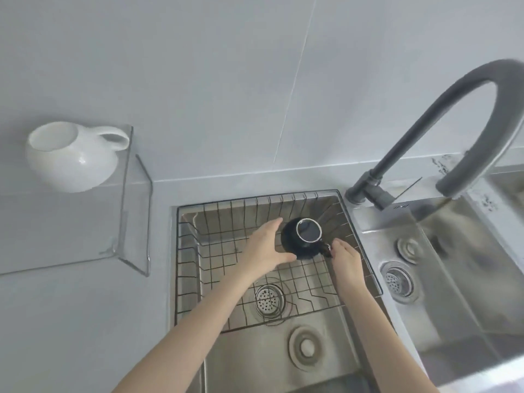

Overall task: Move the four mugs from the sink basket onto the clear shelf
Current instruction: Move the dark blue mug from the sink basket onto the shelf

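Black mug (303, 239) sits between both hands: left hand (265, 248) cups its body, right hand (344, 255) pinches the handle (shelf lies left).

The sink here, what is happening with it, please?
A person is reaching into the wire basket in the sink with both hands. The left hand cups the side of a black mug, and the right hand is at its handle. It is the only mug visible in the basket. A white mug already stands on the clear shelf at the left.
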